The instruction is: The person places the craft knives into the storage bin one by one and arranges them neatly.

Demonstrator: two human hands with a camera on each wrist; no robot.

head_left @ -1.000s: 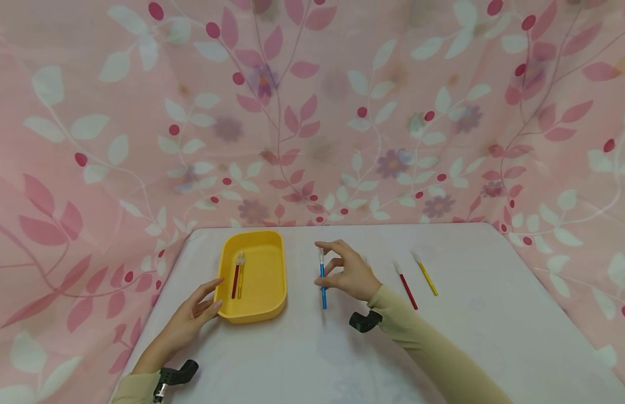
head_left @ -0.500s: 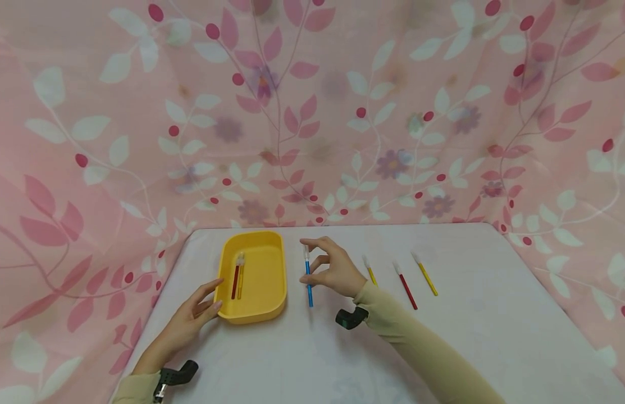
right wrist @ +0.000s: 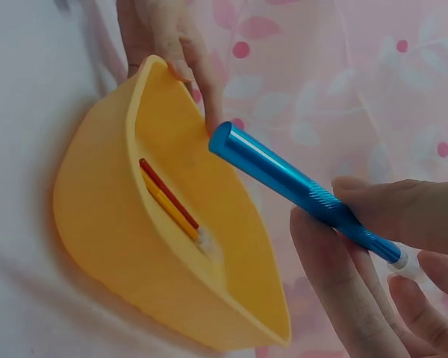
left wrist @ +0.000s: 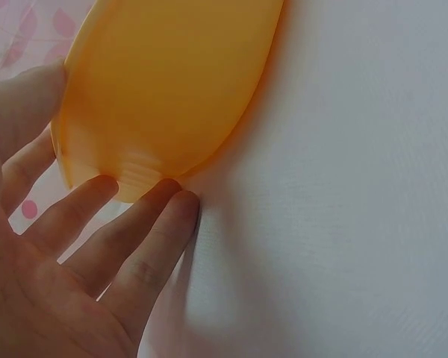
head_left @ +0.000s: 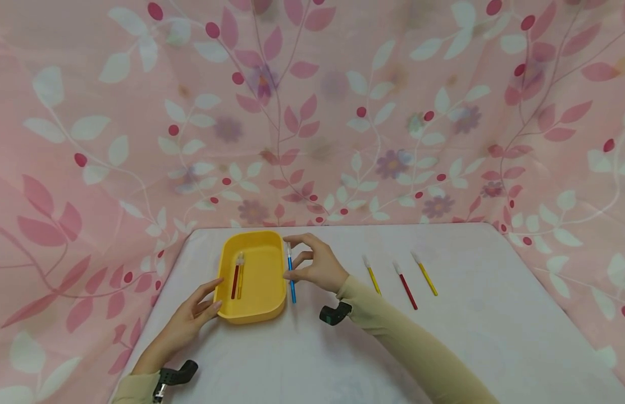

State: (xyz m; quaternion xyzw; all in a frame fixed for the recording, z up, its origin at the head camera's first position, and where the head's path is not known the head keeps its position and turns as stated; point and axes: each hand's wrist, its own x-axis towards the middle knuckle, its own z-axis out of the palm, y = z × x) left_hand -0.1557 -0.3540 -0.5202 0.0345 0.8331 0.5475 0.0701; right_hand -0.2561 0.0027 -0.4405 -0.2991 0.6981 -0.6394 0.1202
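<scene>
My right hand point(head_left: 317, 265) pinches a blue craft knife point(right wrist: 284, 175) by its knurled grip. The knife has a clear cap, which points away from me in the head view, and it hangs right beside the right rim of the yellow tray point(head_left: 261, 314). My left hand point(head_left: 193, 317) rests with its fingertips on the tray's left side; in the left wrist view its extended fingers point(left wrist: 145, 280) touch the outer wall. Inside the tray lie a red craft knife point(head_left: 235, 280) and a yellow craft knife point(head_left: 240, 283), side by side, both capped.
To the right on the white tabletop point(head_left: 494, 336) lie a yellow craft knife point(head_left: 372, 276), a red one point(head_left: 407, 289) and another yellow one point(head_left: 426, 275), spaced apart. A pink floral cloth point(head_left: 312, 140) hangs behind and around the table.
My right hand has moved left with the blue craft knife, from mid-table to the tray's right rim, uncovering the nearest yellow knife. My left hand and the tray have stayed put.
</scene>
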